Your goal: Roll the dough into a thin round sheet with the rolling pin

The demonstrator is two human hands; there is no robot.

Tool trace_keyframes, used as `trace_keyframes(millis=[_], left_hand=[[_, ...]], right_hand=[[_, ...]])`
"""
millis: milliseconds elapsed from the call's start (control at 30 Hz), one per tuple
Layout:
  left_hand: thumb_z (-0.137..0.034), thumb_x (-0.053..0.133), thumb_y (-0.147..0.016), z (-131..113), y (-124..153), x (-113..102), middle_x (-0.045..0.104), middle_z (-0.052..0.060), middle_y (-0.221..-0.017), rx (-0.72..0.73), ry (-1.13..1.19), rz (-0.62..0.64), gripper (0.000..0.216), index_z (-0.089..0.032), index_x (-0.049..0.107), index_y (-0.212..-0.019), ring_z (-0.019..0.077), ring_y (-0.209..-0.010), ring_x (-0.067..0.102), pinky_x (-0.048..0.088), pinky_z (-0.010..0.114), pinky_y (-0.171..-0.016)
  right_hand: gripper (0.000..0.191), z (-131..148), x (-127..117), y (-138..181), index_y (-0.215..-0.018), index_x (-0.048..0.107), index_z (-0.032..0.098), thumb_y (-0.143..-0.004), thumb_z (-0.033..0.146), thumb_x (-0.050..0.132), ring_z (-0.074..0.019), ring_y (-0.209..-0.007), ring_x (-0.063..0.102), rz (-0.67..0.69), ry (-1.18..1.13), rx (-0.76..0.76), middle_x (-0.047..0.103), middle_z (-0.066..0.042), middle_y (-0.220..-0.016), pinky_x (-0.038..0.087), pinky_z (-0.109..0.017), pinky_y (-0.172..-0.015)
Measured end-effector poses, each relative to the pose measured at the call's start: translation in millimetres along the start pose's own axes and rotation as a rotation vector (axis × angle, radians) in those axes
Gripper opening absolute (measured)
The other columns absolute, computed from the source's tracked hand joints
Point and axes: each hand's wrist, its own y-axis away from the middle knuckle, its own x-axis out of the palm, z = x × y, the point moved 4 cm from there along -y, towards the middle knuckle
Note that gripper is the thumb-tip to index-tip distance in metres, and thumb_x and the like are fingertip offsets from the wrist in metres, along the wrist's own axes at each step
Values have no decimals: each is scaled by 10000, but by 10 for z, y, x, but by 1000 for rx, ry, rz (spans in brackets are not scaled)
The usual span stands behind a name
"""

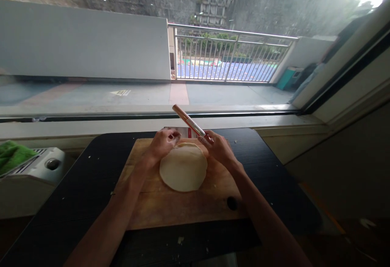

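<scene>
A flat round of pale dough (183,167) lies on a wooden cutting board (170,206). My right hand (218,147) is closed round a thin wooden rolling pin (188,120), which is lifted and slants up and to the left above the dough's far edge. My left hand (163,142) rests at the dough's far left edge with its fingers curled, pinching the rim of the dough.
The board sits on a black table (76,185) against a window sill. A white appliance (36,173) with a green cloth (12,155) on it stands at the left. Small dough crumbs dot the table. A dark round hole (232,203) marks the board's right corner.
</scene>
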Motion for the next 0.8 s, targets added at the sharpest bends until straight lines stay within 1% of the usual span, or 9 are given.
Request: trace_keyframes(millis=[100,167,267,367,533,667,733,800], left_hand=[[-262,683,-943,-44,14,92,839,85,-1021,94,-6,117,170,-232,851,-947,244,-968,764,622,368,-897],[-207,667,-946,-71,29,152,842,83,-1024,133,-39,164,190,-239,855,-943,245,-972,764,612,377,-923],[-140,632,-948,-86,45,182,834,77,-1030,166,-78,183,238,-240,847,-939,239,-960,758,598,369,-918],[-118,622,-945,-79,50,176,816,80,-1046,176,-114,178,234,-235,824,-922,242,-974,745,587,365,-918],[-113,619,-958,-54,52,213,778,90,-1067,141,-161,157,191,-227,772,-950,261,-1032,723,581,388,-980],[-95,606,-963,-35,21,265,764,83,-1079,98,-160,166,187,-230,735,-951,249,-1015,715,573,383,-985],[-119,611,-979,-24,-10,284,765,90,-1080,58,-177,178,153,-224,721,-961,258,-1021,715,568,393,-987],[-179,611,-1012,-11,-42,299,767,107,-1087,8,-225,202,114,-212,714,-973,275,-1046,715,563,410,-998]], right_hand=[[258,-51,85,-23,-1107,767,254,-882,379,787,-205,-772,672,22,-80,-5,774,3,-888,444,-274,-684],[280,-57,166,-74,-1110,755,249,-839,314,777,-201,-766,669,49,-110,-20,779,6,-902,445,-270,-676],[263,-16,259,-155,-1129,749,252,-867,276,738,-207,-776,677,84,-106,-48,799,-12,-935,435,-275,-681],[249,41,303,-211,-1121,761,259,-872,254,750,-220,-794,678,102,-77,-94,803,-20,-932,432,-284,-705],[258,11,324,-309,-1112,786,245,-855,271,787,-218,-802,669,154,-40,-122,777,-11,-884,435,-282,-718],[228,-23,327,-429,-1042,797,211,-820,263,797,-185,-753,650,249,-87,-127,740,12,-818,454,-272,-707],[218,-22,327,-489,-1016,793,202,-809,269,814,-163,-681,622,309,-137,-74,696,32,-737,451,-259,-661],[241,-10,337,-529,-1032,782,192,-810,273,831,-144,-608,594,394,-185,12,655,48,-674,434,-245,-604]])
